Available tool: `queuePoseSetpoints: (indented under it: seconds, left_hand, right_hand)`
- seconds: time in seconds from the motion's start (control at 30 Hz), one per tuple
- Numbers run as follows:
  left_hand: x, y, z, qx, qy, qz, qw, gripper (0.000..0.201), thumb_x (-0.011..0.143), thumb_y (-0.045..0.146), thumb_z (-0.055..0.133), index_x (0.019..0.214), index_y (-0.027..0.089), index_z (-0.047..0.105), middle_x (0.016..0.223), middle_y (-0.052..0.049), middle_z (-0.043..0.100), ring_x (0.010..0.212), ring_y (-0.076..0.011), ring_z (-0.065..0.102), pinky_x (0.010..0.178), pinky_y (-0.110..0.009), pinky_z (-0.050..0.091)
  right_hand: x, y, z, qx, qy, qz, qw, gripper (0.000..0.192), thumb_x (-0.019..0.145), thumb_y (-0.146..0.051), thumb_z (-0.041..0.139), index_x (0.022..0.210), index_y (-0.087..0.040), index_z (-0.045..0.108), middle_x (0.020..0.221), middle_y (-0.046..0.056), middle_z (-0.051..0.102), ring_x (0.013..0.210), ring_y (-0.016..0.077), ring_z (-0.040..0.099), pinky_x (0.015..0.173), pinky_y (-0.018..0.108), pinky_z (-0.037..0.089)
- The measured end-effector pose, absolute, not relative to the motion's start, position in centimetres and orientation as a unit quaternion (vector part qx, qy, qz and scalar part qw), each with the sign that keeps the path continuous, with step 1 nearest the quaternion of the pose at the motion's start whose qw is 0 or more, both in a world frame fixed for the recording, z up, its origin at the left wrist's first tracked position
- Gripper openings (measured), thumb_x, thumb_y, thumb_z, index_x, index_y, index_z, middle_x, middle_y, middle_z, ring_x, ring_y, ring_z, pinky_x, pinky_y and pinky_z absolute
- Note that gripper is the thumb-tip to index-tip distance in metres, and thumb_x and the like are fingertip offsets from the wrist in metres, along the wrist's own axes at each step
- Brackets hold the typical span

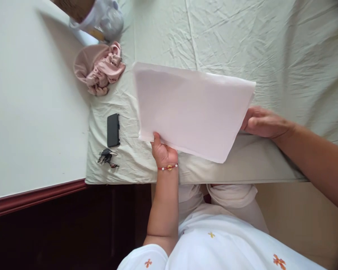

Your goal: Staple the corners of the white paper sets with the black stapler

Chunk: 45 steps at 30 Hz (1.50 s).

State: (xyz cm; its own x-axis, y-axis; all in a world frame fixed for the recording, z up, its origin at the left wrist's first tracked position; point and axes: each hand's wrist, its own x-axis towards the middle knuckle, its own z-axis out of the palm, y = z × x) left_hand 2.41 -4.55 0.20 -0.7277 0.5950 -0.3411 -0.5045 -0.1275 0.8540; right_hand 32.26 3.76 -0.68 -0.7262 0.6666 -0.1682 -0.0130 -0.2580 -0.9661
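A pale pink folded cloth [191, 108] is held flat above the edge of a bed covered with a wrinkled light green sheet [270, 45]. My left hand [163, 152], with a red bead bracelet at the wrist, grips the cloth's near left edge. Gripping its right end is my right hand [263, 122], partly hidden behind the cloth. Both hands lift the cloth slightly off the sheet.
A black phone [113, 130] and a bunch of keys [107, 156] lie on the sheet's left part. A crumpled pink garment [101, 69] sits farther back by a white wall [30, 93]. A bag-like bundle [107, 18] is at the top.
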Motion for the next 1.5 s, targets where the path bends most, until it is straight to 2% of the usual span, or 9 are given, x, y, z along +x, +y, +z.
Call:
queuePoseSetpoints:
  seconds: [0.13, 0.4, 0.57, 0.8, 0.97, 1.1, 1.2, 1.33, 1.5]
  left_hand:
    - [3.6, -4.8, -0.5, 0.048, 0.529, 0.758, 0.378, 0.030, 0.101, 0.023, 0.067, 0.130, 0.027, 0.075, 0.135, -0.004, 0.079, 0.135, -0.0190, 0.070, 0.116, -0.034, 0.058]
    - [-1.0, -3.9, 1.1, 0.263, 0.495, 0.689, 0.460, 0.046, 0.063, 0.023, 0.102, 0.103, 0.030, 0.081, 0.112, -0.001, 0.083, 0.118, -0.0220, 0.076, 0.101, -0.034, 0.063]
    - [-3.2, -1.1, 1.1, 0.374, 0.478, 0.625, 0.492, 0.044, 0.065, 0.035, 0.104, 0.102, 0.029, 0.081, 0.110, -0.002, 0.083, 0.111, -0.0189, 0.076, 0.106, -0.033, 0.060]
    - [-3.3, -1.4, -1.5, 0.385, 0.504, 0.655, 0.412, 0.047, 0.048, 0.036, 0.108, 0.084, 0.025, 0.081, 0.089, 0.001, 0.081, 0.089, -0.0154, 0.075, 0.087, -0.026, 0.062]
    - [-4.9, -2.8, -1.9, 0.386, 0.542, 0.635, 0.392, 0.054, 0.041, 0.046, 0.108, 0.077, 0.024, 0.074, 0.084, -0.001, 0.077, 0.093, -0.0215, 0.076, 0.088, -0.033, 0.065]
    - [-4.8, -2.9, -1.9, 0.395, 0.560, 0.591, 0.425, 0.058, 0.046, 0.041, 0.107, 0.093, 0.023, 0.079, 0.092, -0.004, 0.080, 0.102, -0.0249, 0.077, 0.094, -0.035, 0.065]
    - [-3.9, -2.7, -1.7, 0.403, 0.571, 0.573, 0.428, 0.060, 0.053, 0.036, 0.105, 0.106, 0.023, 0.079, 0.099, -0.004, 0.081, 0.105, -0.0247, 0.077, 0.103, -0.039, 0.063]
    - [-3.4, -2.7, -1.4, 0.378, 0.558, 0.617, 0.406, 0.082, 0.043, 0.042, 0.107, 0.118, 0.026, 0.076, 0.114, -0.005, 0.080, 0.116, -0.0281, 0.074, 0.104, -0.042, 0.063]
    - [-4.4, -2.8, -1.6, 0.395, 0.553, 0.620, 0.390, 0.076, 0.039, 0.046, 0.108, 0.107, 0.028, 0.078, 0.109, -0.003, 0.080, 0.116, -0.0258, 0.073, 0.098, -0.035, 0.063]
  right_hand:
    - [31.7, 3.1, -0.6, -0.323, -0.567, 0.719, 0.239, 0.083, 0.067, -0.052, 0.088, 0.135, -0.012, 0.065, 0.127, 0.009, 0.066, 0.112, 0.0039, 0.066, 0.101, 0.019, 0.062]
    - [31.5, 3.5, -1.2, -0.411, -0.458, 0.619, 0.488, 0.053, 0.062, -0.044, 0.091, 0.100, -0.012, 0.073, 0.126, 0.004, 0.067, 0.113, 0.0043, 0.067, 0.109, 0.023, 0.064]
    - [32.5, 4.1, -1.0, -0.385, -0.456, 0.605, 0.527, 0.049, 0.056, -0.036, 0.092, 0.096, -0.016, 0.071, 0.121, 0.000, 0.069, 0.114, 0.0046, 0.068, 0.113, 0.026, 0.064]
    - [33.5, 3.8, -0.8, -0.346, -0.466, 0.590, 0.561, 0.050, 0.058, -0.027, 0.091, 0.099, -0.014, 0.065, 0.119, 0.000, 0.068, 0.115, 0.0051, 0.068, 0.115, 0.032, 0.063]
    - [34.1, 3.5, -1.0, -0.367, -0.548, 0.579, 0.478, 0.063, 0.052, -0.030, 0.095, 0.109, -0.019, 0.070, 0.115, -0.001, 0.068, 0.108, 0.0027, 0.066, 0.105, 0.019, 0.062]
    - [33.7, 3.6, -0.9, -0.442, -0.598, 0.568, 0.353, 0.071, 0.057, -0.039, 0.094, 0.121, -0.018, 0.071, 0.124, 0.001, 0.067, 0.115, 0.0021, 0.063, 0.106, 0.014, 0.060]
    - [33.1, 3.2, -0.2, -0.475, -0.567, 0.569, 0.361, 0.072, 0.060, -0.042, 0.092, 0.122, -0.014, 0.071, 0.130, 0.004, 0.065, 0.118, 0.0029, 0.062, 0.108, 0.015, 0.060]
    - [32.7, 2.7, 0.8, -0.480, -0.539, 0.550, 0.421, 0.064, 0.056, -0.037, 0.094, 0.106, -0.008, 0.067, 0.119, 0.006, 0.067, 0.108, 0.0033, 0.063, 0.103, 0.017, 0.061]
    - [33.1, 3.3, 0.4, -0.477, -0.567, 0.548, 0.389, 0.066, 0.051, -0.039, 0.096, 0.098, -0.007, 0.062, 0.112, 0.006, 0.067, 0.107, 0.0036, 0.062, 0.108, 0.018, 0.061]
